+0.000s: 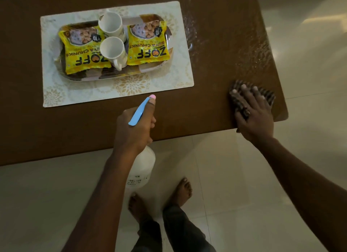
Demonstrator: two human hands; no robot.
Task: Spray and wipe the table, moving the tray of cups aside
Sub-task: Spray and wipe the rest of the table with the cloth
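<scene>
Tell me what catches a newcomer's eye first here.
The two yellow snack packets glare from the tray, flanking two white cups, on a placemat at the left of the table. Nearer, the left hand grips a spray bottle, and the right hand presses a dark cloth flat on the wet right end.

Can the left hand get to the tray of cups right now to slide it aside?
Probably not as is: the left hand grips the spray bottle, so it has no free fingers. The path looks open, though; only tabletop and placemat lie between it and the tray.
</scene>
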